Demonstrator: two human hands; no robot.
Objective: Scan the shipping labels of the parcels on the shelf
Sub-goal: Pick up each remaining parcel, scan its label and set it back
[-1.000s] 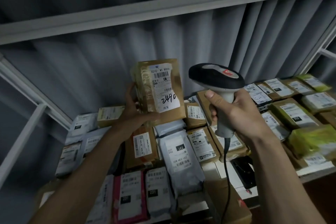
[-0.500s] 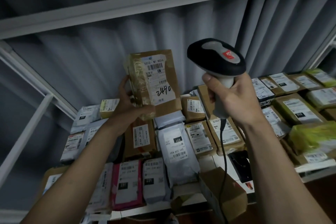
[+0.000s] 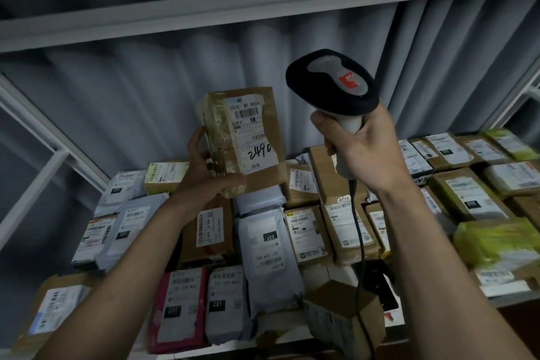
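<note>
- Head view: left hand [image 3: 204,181] has its grip around a taped brown parcel [image 3: 248,140], held upright above the shelf [image 3: 502,299], white label [image 3: 252,131] facing the camera.
- Right hand [image 3: 365,149] grips the handle of the barcode scanner [image 3: 331,88], raised just right of the parcel; its cable [image 3: 361,242] hangs down.
- Labelled parcels [image 3: 268,242] cover the shelf below.

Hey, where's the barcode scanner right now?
In the head view, the barcode scanner is up right of centre, gripped by the right hand, beside the brown parcel that the left hand holds.
</note>
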